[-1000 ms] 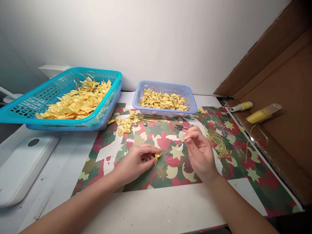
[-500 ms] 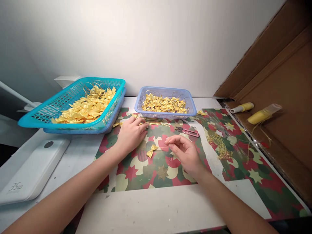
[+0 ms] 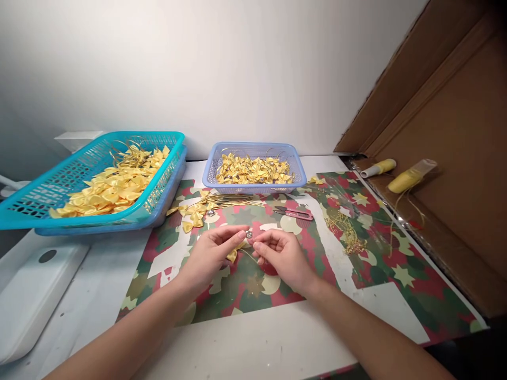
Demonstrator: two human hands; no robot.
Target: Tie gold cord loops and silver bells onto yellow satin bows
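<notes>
White wall (image 3: pixel 237 68) brightly lit at its middle, dimmed to grey at left, cardboard (image 3: pixel 443 116) at right sunk in shadow, small silvery piece (image 3: pixel 249 234) rendered softly, glints caught on the tabletop (image 3: pixel 222 348), edges stretched by wide-angle distortion

The left hand (image 3: pixel 206 258) partly hides a yellow bow (image 3: pixel 232 256) — the silver bell (image 3: pixel 249 234) seems too small to read clearly.
</notes>
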